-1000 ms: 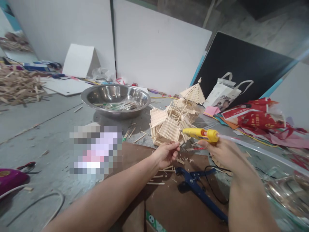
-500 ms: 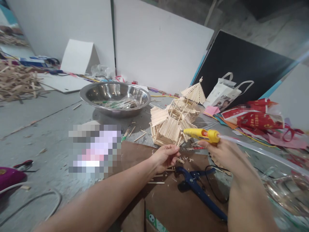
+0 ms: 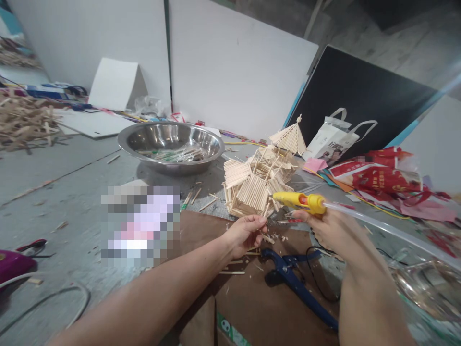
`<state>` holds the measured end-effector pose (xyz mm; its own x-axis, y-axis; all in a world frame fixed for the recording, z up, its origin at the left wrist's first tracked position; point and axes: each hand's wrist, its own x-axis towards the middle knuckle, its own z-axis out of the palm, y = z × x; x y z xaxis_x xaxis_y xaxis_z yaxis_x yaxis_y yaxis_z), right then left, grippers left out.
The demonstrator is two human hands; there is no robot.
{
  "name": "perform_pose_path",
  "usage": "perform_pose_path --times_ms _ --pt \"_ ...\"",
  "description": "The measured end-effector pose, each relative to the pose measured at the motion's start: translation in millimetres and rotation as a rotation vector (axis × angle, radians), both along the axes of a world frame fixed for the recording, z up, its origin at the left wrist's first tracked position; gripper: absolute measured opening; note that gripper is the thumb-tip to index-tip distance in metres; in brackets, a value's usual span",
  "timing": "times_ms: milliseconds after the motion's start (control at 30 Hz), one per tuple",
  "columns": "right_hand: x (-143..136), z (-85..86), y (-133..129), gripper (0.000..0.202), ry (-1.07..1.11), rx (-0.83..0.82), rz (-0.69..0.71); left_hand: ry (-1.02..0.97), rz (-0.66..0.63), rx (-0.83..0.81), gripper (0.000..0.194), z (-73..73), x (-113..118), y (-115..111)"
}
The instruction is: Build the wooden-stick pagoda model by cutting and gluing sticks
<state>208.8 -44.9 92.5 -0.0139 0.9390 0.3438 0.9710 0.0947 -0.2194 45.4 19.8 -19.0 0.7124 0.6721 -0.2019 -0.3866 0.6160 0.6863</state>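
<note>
My right hand (image 3: 324,223) is closed round the handle of a yellow hot glue gun (image 3: 300,202), with a long clear glue stick (image 3: 389,228) running out of its back. The gun's nozzle points left at the edge of a roof panel on a model pagoda (image 3: 254,192) built of thin wooden sticks. Just in front of the model, my left hand (image 3: 248,233) pinches a thin wooden stick (image 3: 266,211) between thumb and fingertips, its upper end near the roof. Below the hands, a blue cutter (image 3: 295,283) lies on a brown board (image 3: 259,307).
A steel basin (image 3: 171,166) with wrapped sticks stands behind on the left. Red packaging (image 3: 378,173) and a white paper bag (image 3: 333,139) lie at the right. Wood scraps (image 3: 29,120) are piled far left. A blurred-out patch (image 3: 144,223) covers something beside the board.
Almost nothing has moved. The glue gun and both hands keep their places at the model, and the whole view has shifted very slightly.
</note>
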Motion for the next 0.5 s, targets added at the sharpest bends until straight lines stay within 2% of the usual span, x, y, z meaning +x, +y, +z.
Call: perform_pose_path --times_ms 500 --pt "-4.9 2.3 -2.6 0.032 -0.136 0.018 -0.07 0.006 0.006 -0.005 0.013 1.9 0.3 -1.5"
